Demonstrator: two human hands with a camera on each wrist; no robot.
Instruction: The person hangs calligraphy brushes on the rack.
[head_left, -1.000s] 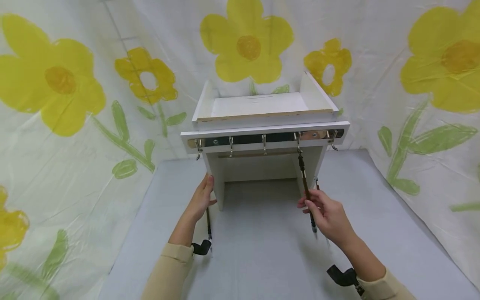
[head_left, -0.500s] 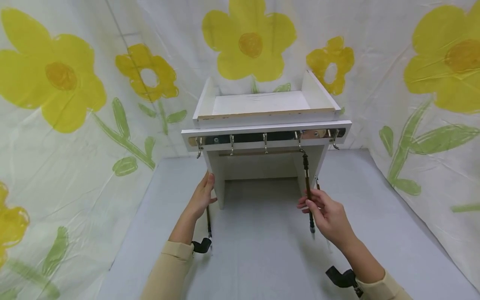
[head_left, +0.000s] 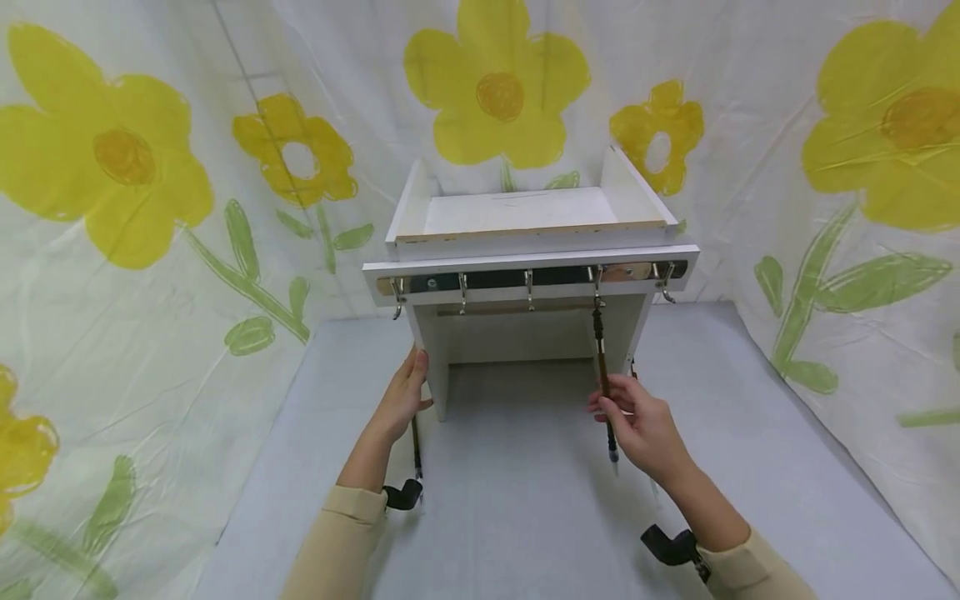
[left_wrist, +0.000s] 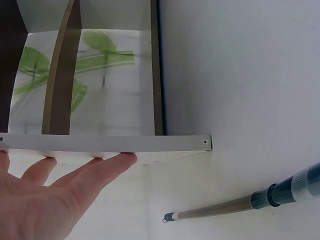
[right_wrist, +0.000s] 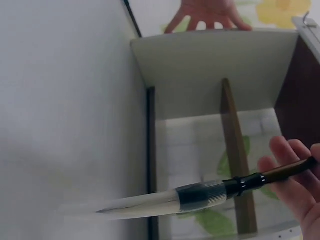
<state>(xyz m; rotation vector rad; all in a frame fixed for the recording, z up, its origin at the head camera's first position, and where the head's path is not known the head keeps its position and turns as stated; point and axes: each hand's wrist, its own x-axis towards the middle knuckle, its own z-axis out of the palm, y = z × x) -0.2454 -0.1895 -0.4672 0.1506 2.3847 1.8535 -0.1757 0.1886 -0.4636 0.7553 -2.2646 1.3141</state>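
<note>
The left hand (head_left: 397, 400), fingers spread, touches the white rack (head_left: 517, 210) at left, while the right hand (head_left: 637, 421) pinches a brush (head_left: 602, 358) just below a hook (head_left: 597, 286) at right.

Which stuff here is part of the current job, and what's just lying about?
In use:
- held brush
- right hand
- left hand
- hook rail
- white shelf

Seemingly just about:
- left-side brush
- right-side brush (mostly hidden)
- flowered backdrop

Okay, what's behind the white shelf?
A pale cloth painted with yellow flowers and green leaves. The shelf covers part of that cloth, so whatever is directly behind it there can't be seen.
</note>
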